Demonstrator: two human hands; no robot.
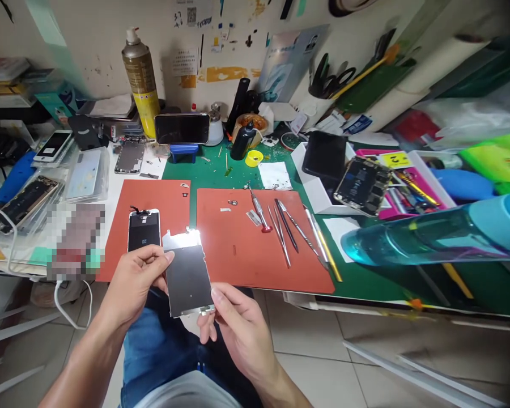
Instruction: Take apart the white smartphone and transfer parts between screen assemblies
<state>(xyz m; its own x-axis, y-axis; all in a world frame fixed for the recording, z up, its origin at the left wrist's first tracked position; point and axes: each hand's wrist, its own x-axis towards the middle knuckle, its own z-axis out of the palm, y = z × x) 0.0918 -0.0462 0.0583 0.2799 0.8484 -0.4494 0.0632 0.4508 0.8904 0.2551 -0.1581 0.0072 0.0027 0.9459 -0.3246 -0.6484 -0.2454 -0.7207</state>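
A thin metal phone screen back plate [190, 281], dark with a shiny top end, is held up over my lap at the table's front edge. My left hand [136, 277] pinches its left edge between thumb and fingers. At its lower right corner, my right hand [237, 317] grips it with the thumb on top. Just behind my left hand lies a phone screen [144, 231] with its flex cable at the top, on the left red mat [123, 226]. Small metal pieces [232, 202] rest on the right red mat [221, 255].
A screwdriver [260, 211], tweezers [279, 235] and blades lie on the right mat. A blue bottle [425, 235] juts in from the right. Opened phones [362, 186] sit in a white box; a spray can [141, 82] and propped phone [182, 129] stand behind.
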